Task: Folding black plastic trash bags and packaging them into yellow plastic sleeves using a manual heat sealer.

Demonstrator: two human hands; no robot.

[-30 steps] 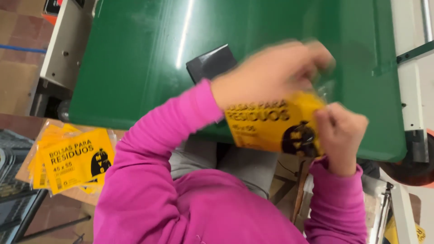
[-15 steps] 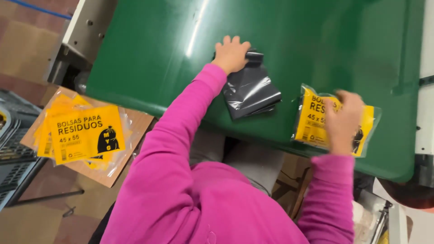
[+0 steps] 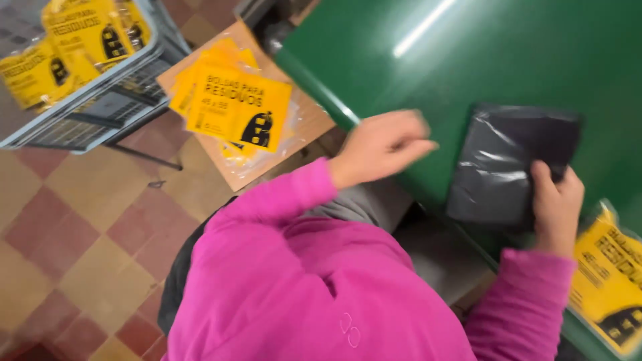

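A flat pack of folded black plastic bags (image 3: 501, 167) lies on the green table (image 3: 508, 60). My right hand (image 3: 556, 204) grips its near right edge, thumb on top. My left hand (image 3: 380, 144) hovers at the table's near edge, left of the black pack, holding nothing; it is blurred and its fingers are loosely curled. A yellow printed packet in clear wrap (image 3: 612, 277) lies on the table just right of my right hand, not touched. Pink sleeves cover both arms.
A stack of yellow packets (image 3: 241, 110) rests on a brown board (image 3: 304, 127) left of the table. Further left, a grey crate (image 3: 100, 87) holds more yellow packets (image 3: 67, 40). Below is a red and tan tiled floor (image 3: 80, 227).
My right hand left the yellow packet and took hold of the black bags. My left hand came off the black bags and drew back to the table's edge. The view swung left.
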